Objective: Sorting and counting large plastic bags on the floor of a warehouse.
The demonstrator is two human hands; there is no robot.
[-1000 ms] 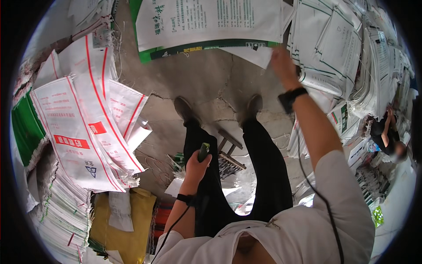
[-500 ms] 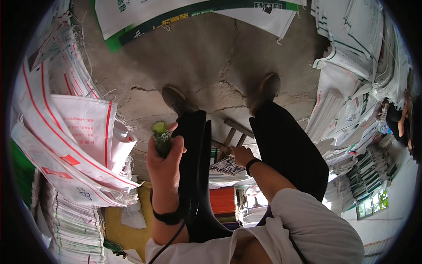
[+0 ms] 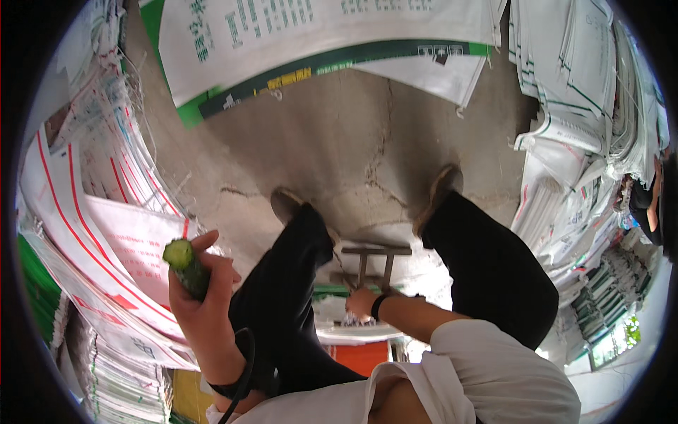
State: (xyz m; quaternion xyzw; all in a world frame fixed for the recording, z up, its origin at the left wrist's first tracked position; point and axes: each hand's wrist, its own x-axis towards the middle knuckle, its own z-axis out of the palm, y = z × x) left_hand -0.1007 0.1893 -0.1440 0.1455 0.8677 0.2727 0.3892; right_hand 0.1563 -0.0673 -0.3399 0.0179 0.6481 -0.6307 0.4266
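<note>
Upright in my left hand (image 3: 206,290) is a cucumber (image 3: 185,267), its pale green cut or bitten end pointing up and the fingers wrapped round its dark green skin. That hand is above stacked white sacks with red stripes (image 3: 134,237). Between my legs, a small wooden stool (image 3: 376,251) shows its dark legs and crossbars. My right hand (image 3: 361,302) is at its near part with the fingers closed round it; the fingertips are partly hidden.
Tall piles of white woven sacks (image 3: 565,71) rise on the right, with more stacks at the left. A large printed sack (image 3: 332,35) lies ahead on the cracked concrete floor (image 3: 318,141). Another person (image 3: 644,205) is at the far right edge.
My left hand has moved left with the cucumber. The right hand and stool have shifted slightly left and nearer me. My legs are further apart, and more of the sack ahead shows.
</note>
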